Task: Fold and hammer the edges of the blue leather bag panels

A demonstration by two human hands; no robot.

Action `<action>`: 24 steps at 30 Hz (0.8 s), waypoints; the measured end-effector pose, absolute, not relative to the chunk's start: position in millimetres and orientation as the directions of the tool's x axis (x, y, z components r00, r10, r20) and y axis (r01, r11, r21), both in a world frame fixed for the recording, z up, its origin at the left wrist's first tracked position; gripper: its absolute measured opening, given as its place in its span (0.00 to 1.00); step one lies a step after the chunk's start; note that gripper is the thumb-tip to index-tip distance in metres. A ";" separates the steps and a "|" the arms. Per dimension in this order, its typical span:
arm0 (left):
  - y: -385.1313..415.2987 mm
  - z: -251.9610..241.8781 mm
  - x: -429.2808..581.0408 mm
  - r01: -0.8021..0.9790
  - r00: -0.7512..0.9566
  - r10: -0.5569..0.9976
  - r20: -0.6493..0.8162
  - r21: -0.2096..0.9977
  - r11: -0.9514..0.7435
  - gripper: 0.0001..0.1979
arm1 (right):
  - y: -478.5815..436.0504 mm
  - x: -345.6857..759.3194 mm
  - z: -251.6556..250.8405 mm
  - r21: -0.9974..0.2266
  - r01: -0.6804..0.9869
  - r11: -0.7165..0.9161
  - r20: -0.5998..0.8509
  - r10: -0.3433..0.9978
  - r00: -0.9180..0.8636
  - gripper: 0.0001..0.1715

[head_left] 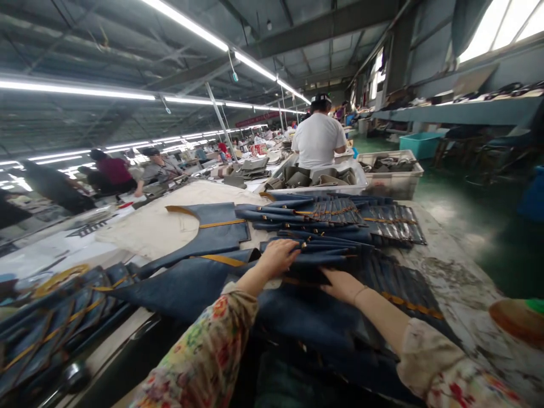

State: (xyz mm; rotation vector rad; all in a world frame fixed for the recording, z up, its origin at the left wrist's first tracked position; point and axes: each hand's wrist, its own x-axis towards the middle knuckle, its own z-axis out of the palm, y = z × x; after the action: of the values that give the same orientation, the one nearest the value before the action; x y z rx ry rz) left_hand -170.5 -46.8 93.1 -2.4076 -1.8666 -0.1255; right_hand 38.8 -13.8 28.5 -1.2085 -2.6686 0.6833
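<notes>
My left hand [278,256] lies palm down on a stack of dark blue, leather-like panels [323,259], its fingers extended across their edges. Close by on the right, my right hand [343,285] reaches in at the stack's near side, with thumb and forefinger apart and the other fingertips hidden. Below both hands, a large dark blue panel [306,311] hangs over the near table edge. Left of my left hand, another curved panel [182,280] with a yellow-brown strip [224,260] lies flat. Overlapping blue pieces [399,283] fan out beside my right wrist.
More blue pieces [391,221] lie at the table's far side, and others [72,317] at left. Bins of grey-brown pieces [361,184] stand beyond, before a person in a white shirt [318,139]. A round brown object [514,320] sits at right.
</notes>
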 end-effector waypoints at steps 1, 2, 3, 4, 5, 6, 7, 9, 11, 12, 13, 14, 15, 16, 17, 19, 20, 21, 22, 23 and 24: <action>-60.3 99.8 -190.9 0.979 0.202 0.969 0.140 -0.024 -0.201 0.21 | -8.7 37.0 19.7 -0.430 0.690 0.582 -0.076 0.738 -0.670 0.30; -76.4 105.3 -213.2 0.987 0.160 0.977 0.144 -0.027 -0.157 0.21 | -5.3 35.6 12.4 -0.409 0.697 0.589 -0.083 0.737 -0.671 0.29; -95.0 109.1 -236.6 0.993 0.118 0.984 0.137 -0.033 -0.114 0.22 | -3.3 34.7 6.8 -0.392 0.700 0.597 -0.086 0.734 -0.674 0.28; -115.9 111.2 -260.0 0.996 0.077 0.989 0.123 -0.043 -0.072 0.23 | -1.9 34.1 3.0 -0.378 0.700 0.606 -0.084 0.731 -0.678 0.27; -138.6 111.2 -282.5 0.998 0.037 0.994 0.103 -0.054 -0.032 0.26 | -0.8 33.6 0.7 -0.368 0.698 0.614 -0.080 0.727 -0.682 0.28; -162.0 109.2 -302.9 0.998 -0.001 0.997 0.072 -0.069 0.006 0.29 | 0.3 33.1 -0.6 -0.361 0.695 0.622 -0.076 0.723 -0.686 0.29; -185.1 105.3 -320.3 0.994 -0.042 0.999 0.018 -0.101 0.044 0.33 | 1.5 32.6 -1.0 -0.355 0.693 0.627 -0.073 0.721 -0.689 0.30; -225.8 92.2 -344.6 0.980 -0.088 0.992 -0.093 -0.186 0.070 0.41 | 3.8 30.6 -1.0 -0.343 0.692 0.635 -0.072 0.717 -0.694 0.30; -252.6 75.1 -355.4 0.952 -0.124 0.987 -0.097 -0.293 0.091 0.44 | 4.9 27.7 -0.6 -0.328 0.694 0.641 -0.076 0.714 -0.696 0.28; -259.8 66.7 -357.2 0.932 -0.140 0.988 -0.069 -0.346 0.108 0.43 | 4.7 26.1 -0.3 -0.318 0.695 0.645 -0.079 0.713 -0.697 0.27; -263.2 59.3 -357.7 0.910 -0.156 0.987 -0.024 -0.391 0.135 0.43 | 3.8 24.6 -0.1 -0.306 0.698 0.647 -0.082 0.713 -0.696 0.26; -263.5 53.3 -357.7 0.891 -0.168 0.985 0.023 -0.424 0.162 0.42 | 2.4 23.4 0.2 -0.293 0.703 0.649 -0.086 0.714 -0.695 0.25; -261.6 49.3 -357.8 0.879 -0.173 0.983 0.066 -0.440 0.184 0.42 | 0.7 22.5 0.4 -0.278 0.708 0.649 -0.089 0.716 -0.692 0.24; -258.2 47.5 -358.4 0.877 -0.170 0.981 0.098 -0.438 0.196 0.41 | -1.3 22.1 0.7 -0.264 0.713 0.649 -0.093 0.719 -0.689 0.23; -254.1 47.9 -360.0 0.885 -0.163 0.979 0.119 -0.421 0.198 0.41 | -3.3 22.0 0.9 -0.250 0.719 0.649 -0.097 0.722 -0.685 0.22; -245.1 55.1 -365.5 0.916 -0.139 0.978 0.157 -0.356 0.187 0.36 | -7.1 22.4 0.8 -0.226 0.728 0.647 -0.102 0.728 -0.678 0.20; -240.3 61.8 -369.1 0.930 -0.128 0.975 0.179 -0.320 0.181 0.33 | -8.8 22.7 0.5 -0.216 0.732 0.646 -0.102 0.730 -0.675 0.20; -234.8 70.7 -372.7 0.940 -0.122 0.970 0.211 -0.289 0.181 0.30 | -10.2 22.8 0.1 -0.206 0.735 0.646 -0.102 0.733 -0.673 0.20; -228.5 81.9 -376.3 0.945 -0.123 0.958 0.259 -0.265 0.193 0.27 | -11.5 22.7 -0.4 -0.196 0.739 0.645 -0.101 0.736 -0.670 0.20; -220.9 95.6 -379.7 0.944 -0.135 0.938 0.318 -0.246 0.219 0.24 | -12.7 22.4 -1.0 -0.186 0.743 0.644 -0.101 0.739 -0.666 0.20; -212.1 111.9 -383.0 0.937 -0.155 0.908 0.389 -0.232 0.259 0.22 | -13.6 21.9 -1.6 -0.174 0.747 0.641 -0.103 0.743 -0.662 0.19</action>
State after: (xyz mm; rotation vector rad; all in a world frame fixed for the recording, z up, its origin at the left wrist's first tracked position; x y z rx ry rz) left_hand -383.0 -212.1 111.9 -1.6714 -2.0880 -0.0871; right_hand 21.9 -13.6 -1.6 -1.3008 -2.8657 0.3195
